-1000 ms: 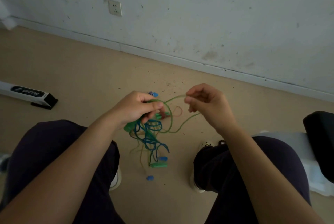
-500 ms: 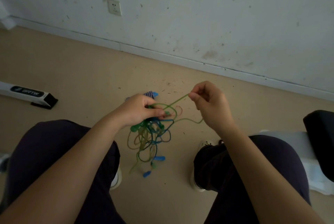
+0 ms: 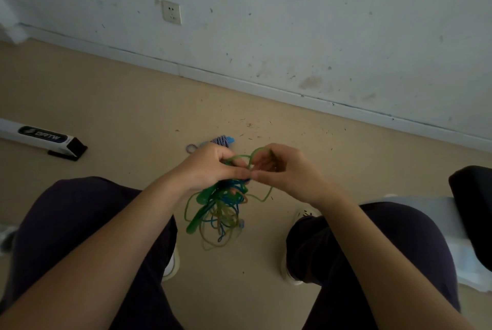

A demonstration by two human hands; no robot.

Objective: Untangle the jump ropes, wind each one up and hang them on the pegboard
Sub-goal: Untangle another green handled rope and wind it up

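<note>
Gripped in the left hand (image 3: 210,167) is the top of a tangle of jump ropes (image 3: 221,210), the fingers curled round the bunched cords, while a green strand (image 3: 243,157) is pinched between the thumb and fingertips of the right hand (image 3: 285,172). In the head view the two hands are seen almost touching above the floor (image 3: 119,106), between the person's knees, and the rest of the bundle hangs below them in green, blue and yellowish loops. The step is judged to be the freeing of one green cord. It is best done if the loop is opened wide and fed back through slowly; a hard pull is likely to tighten the knot. Partly hidden behind the left hand lies a blue-and-white braided rope (image 3: 221,141) on the floor. A white box with a black end (image 3: 42,139) is seen well apart to the left, and a wall socket (image 3: 172,12) above. No pegboard is in view, so hanging is judged far off.
</note>
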